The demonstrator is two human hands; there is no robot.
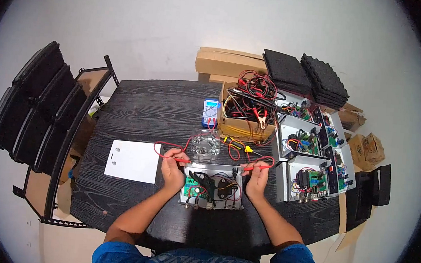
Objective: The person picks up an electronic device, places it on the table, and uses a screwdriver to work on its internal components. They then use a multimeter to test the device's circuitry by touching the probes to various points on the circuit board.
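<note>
My left hand (172,170) pinches a red test probe (182,160) at the left side of an open metal case (224,171). Opposite it, my right hand (257,179) has its fingers closed on another red test probe (250,168) at the case's upper right corner. Inside the case are a green circuit board (192,185), dark wires and a black round part. Whether the probe tips touch anything is too small to tell. Red leads loop from the probes toward a blue multimeter (211,113) with a lit screen.
A clear plastic box (205,146) with small parts stands behind the case; a yellow-black screwdriver (238,144) lies nearby. To the left rests a white panel (133,161). A carton of cables (245,129) and several open cases (306,171) crowd the right.
</note>
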